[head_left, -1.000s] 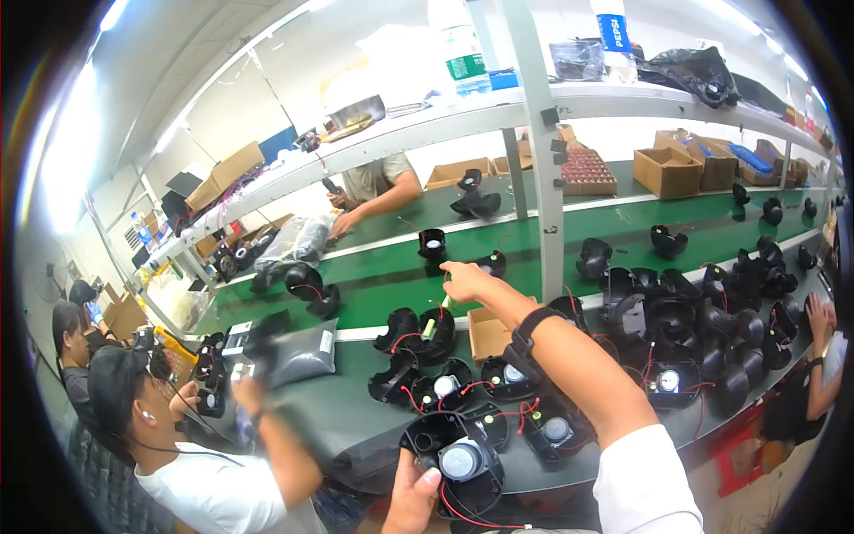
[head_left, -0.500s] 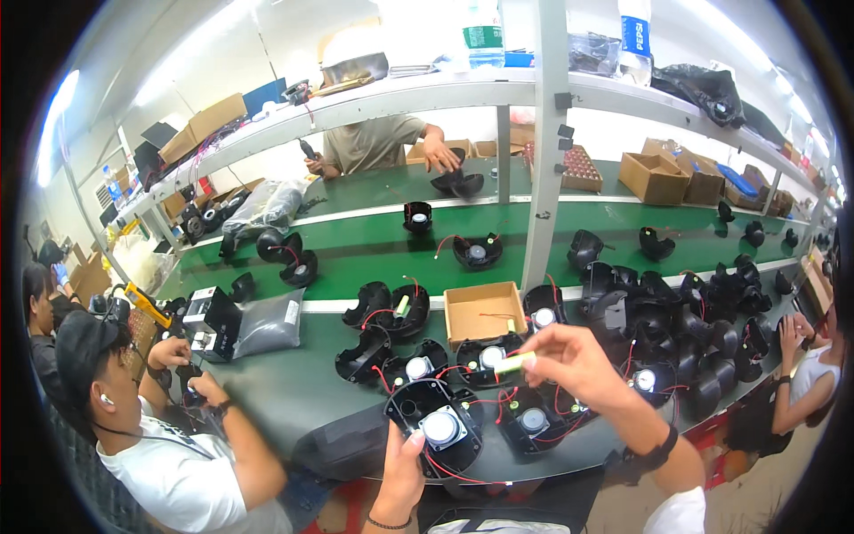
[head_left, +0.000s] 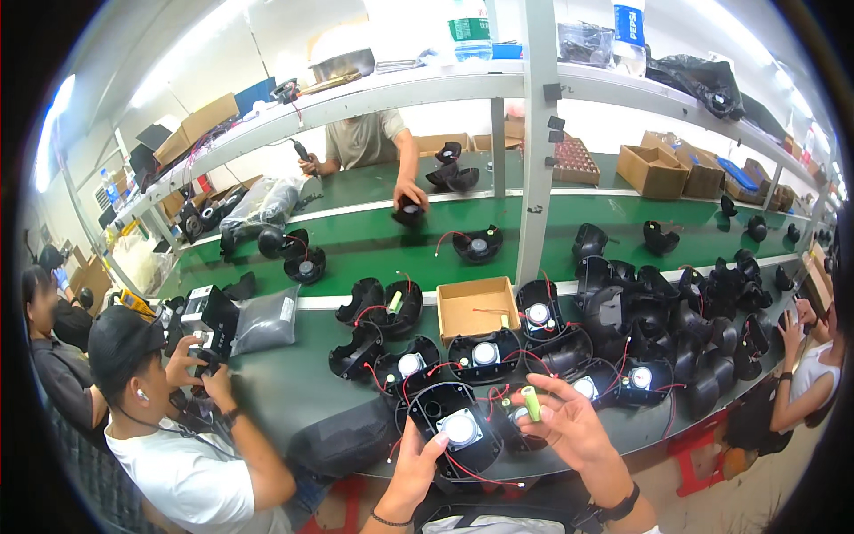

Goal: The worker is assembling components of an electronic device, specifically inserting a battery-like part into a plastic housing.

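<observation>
In my left hand [head_left: 418, 467] is a black speaker housing [head_left: 434, 402], tilted toward me, its round silver speaker [head_left: 461, 430] facing up. My thumb lies at the speaker's edge, and red wires trail from the housing. Just to its right, my right hand [head_left: 574, 434] pinches a small green battery cell [head_left: 532, 403] between thumb and fingers. The cell stands nearly upright, apart from the housing. Behind my hands are further black housings [head_left: 485, 367] with speakers and red wires.
An open cardboard box [head_left: 476, 311] stands behind the housings. Black shells [head_left: 623, 316] are heaped on the right. A metal post [head_left: 535, 178] rises from the bench. Across the green belt [head_left: 356, 245], a co-worker's hand [head_left: 410, 194] grips a black part. Another co-worker sits left.
My right hand has come down and nearer me, turning the cell from lying flat to upright. The held housing has shifted slightly right. The co-worker opposite has reached to a part on the belt.
</observation>
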